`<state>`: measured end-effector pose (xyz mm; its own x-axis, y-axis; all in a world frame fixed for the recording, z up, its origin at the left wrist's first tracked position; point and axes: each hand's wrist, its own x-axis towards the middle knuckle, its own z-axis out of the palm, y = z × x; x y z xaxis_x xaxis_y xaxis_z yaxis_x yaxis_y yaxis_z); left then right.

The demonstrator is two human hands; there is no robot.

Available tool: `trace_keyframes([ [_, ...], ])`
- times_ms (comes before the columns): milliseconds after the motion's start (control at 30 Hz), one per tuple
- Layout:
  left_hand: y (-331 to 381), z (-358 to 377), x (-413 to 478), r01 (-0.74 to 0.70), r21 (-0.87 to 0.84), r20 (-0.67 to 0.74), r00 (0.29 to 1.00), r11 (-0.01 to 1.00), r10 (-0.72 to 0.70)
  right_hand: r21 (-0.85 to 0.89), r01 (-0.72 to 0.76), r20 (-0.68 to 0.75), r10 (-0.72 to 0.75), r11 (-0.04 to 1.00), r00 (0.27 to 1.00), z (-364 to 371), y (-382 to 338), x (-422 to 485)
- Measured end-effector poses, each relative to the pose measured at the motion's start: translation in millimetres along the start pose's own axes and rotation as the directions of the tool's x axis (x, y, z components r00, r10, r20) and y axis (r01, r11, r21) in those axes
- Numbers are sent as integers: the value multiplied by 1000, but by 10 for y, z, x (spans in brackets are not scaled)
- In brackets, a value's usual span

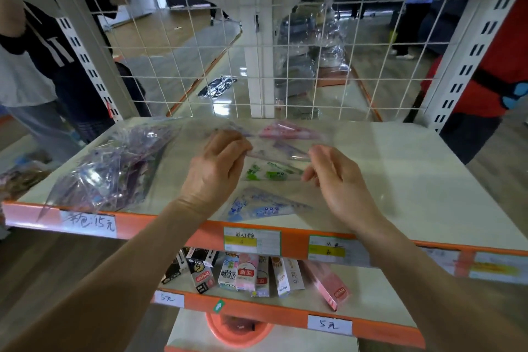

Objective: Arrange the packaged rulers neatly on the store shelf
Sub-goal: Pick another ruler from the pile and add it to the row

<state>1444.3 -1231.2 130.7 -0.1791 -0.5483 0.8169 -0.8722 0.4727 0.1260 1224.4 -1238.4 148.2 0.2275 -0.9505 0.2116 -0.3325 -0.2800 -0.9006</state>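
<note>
Both hands hold one clear packaged purple ruler set [281, 150] just above the white shelf [400, 180]. My left hand [217, 168] pinches its left end and my right hand [334, 177] pinches its right end. Lying on the shelf in a column are a pink packaged ruler [281, 130] at the back, a green one [268, 173] under the held one, and a blue one [263, 206] nearest the front edge. A large clear bag of purple ruler packs [111, 168] lies on the shelf's left side.
A white wire grid [285, 66] backs the shelf, with metal uprights at both sides. Orange price strips [285, 240] line the shelf fronts. Small boxed goods [251, 271] stand on the lower shelf, above an orange basin [237, 331]. People stand left and right behind the rack.
</note>
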Motion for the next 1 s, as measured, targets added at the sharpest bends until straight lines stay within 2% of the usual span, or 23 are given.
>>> trace_keyframes([
  [133,96,62,18,-80,-58,14,997,995,81,182,-8,36,2,983,999,-46,-12,21],
  [233,178,108,72,-91,-78,-9,996,993,91,199,-22,121,-3,980,993,-40,6,18],
  [300,191,126,90,-87,-88,-10,996,992,87,211,-41,112,18,977,994,-39,24,23],
  [500,200,98,29,129,-85,102,988,988,-120,179,22,-61,-11,984,998,-63,56,46],
  [633,219,52,2,194,-136,199,966,972,-165,101,2,-67,4,995,998,-38,113,76],
  [767,194,-14,47,201,-116,249,954,973,-168,41,-5,-82,8,999,997,-22,142,103],
  [867,84,-62,105,208,-88,239,954,974,-182,-62,21,-10,-22,998,1000,7,88,163],
  [1000,-94,-128,130,281,-63,246,934,958,-258,-249,142,80,-125,958,989,103,-72,357],
])
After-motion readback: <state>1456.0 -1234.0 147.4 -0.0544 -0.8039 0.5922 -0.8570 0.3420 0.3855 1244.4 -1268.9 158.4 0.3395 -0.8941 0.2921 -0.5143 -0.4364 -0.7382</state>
